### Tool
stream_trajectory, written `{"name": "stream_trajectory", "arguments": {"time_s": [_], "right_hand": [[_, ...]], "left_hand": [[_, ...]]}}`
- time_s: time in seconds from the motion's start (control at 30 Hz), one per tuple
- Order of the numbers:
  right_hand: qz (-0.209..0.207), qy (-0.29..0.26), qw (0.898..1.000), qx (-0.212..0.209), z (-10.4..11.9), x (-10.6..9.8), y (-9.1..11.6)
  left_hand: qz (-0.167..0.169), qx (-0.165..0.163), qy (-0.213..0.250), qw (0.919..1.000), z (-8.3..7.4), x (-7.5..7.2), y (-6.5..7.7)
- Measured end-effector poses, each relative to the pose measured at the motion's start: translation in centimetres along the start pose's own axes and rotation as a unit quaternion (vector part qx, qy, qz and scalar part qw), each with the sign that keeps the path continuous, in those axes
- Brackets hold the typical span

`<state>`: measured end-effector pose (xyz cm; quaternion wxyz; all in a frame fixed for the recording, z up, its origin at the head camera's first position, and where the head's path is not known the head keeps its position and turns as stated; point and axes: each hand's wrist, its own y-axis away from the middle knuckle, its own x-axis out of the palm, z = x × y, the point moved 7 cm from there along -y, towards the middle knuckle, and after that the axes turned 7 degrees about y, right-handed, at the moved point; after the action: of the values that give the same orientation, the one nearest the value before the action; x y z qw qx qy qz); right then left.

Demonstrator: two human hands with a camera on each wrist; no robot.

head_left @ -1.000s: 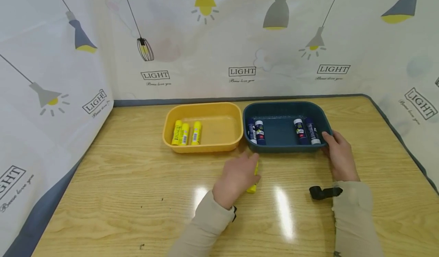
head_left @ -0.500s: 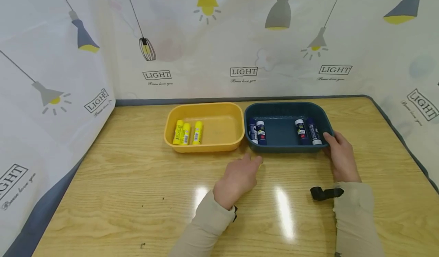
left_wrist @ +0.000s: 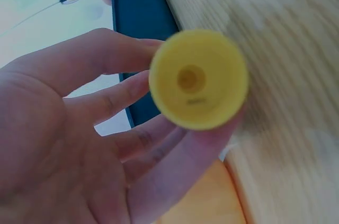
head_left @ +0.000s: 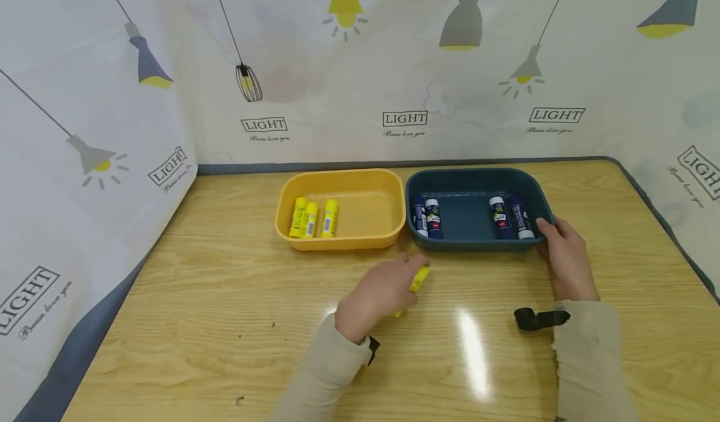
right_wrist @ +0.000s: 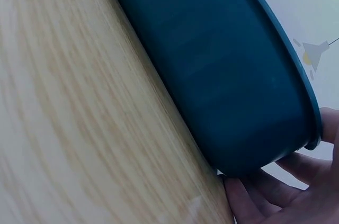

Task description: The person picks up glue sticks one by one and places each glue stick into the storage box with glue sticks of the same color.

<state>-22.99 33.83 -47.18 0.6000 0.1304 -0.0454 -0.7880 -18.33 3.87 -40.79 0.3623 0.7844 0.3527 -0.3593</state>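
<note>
Thumb and fingers of my left hand (head_left: 377, 294) pinch a yellow glue stick (head_left: 419, 279) in front of the two trays. In the left wrist view, the round end of this glue stick (left_wrist: 198, 78) faces the camera, close above the wood. With thumb at the rim and fingers against the outer wall, my right hand (head_left: 568, 256) holds the near right corner of the dark blue tray (head_left: 467, 216). Dark blue glue sticks (head_left: 434, 219) with white ends lie inside it, two at each side. Left of it, the yellow tray (head_left: 365, 244) holds three yellow glue sticks (head_left: 329, 219).
Both trays stand side by side near the back of the wooden table (head_left: 197, 322). Behind them rises a white curtain (head_left: 337, 84) printed with lamps. A black strap mount (head_left: 540, 319) sticks out from the right sleeve.
The yellow glue stick has turned from nearly straight to slanted in my left hand, which has shifted slightly left. My right hand keeps its hold on the dark blue tray.
</note>
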Motion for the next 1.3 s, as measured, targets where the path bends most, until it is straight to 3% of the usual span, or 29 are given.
{"name": "stream_trajectory", "arguments": {"time_s": [0.37,0.7,0.97,1.13,1.3], "right_hand": [[0.003,0.014,1.000,0.010,1.6,0.6,1.5],[-0.002,-0.007,1.000,0.006,-0.8,-0.2,-0.7],[-0.002,-0.001,1.000,0.012,-0.2,-0.1,-0.1],[0.003,0.007,1.000,0.007,1.7,0.3,1.3],[0.006,-0.006,1.000,0.015,2.3,0.7,2.1]], "left_hand": [[-0.025,0.011,0.005,0.9996,1.1,-3.2,1.1],[-0.026,-0.009,-0.005,0.9996,2.5,-8.2,1.4],[-0.033,-0.043,0.008,0.9985,3.8,-11.6,-1.3],[-0.001,-0.089,0.069,0.9937,4.6,-12.2,-3.7],[0.022,-0.152,0.128,0.9797,6.1,-12.2,-5.1]]}}
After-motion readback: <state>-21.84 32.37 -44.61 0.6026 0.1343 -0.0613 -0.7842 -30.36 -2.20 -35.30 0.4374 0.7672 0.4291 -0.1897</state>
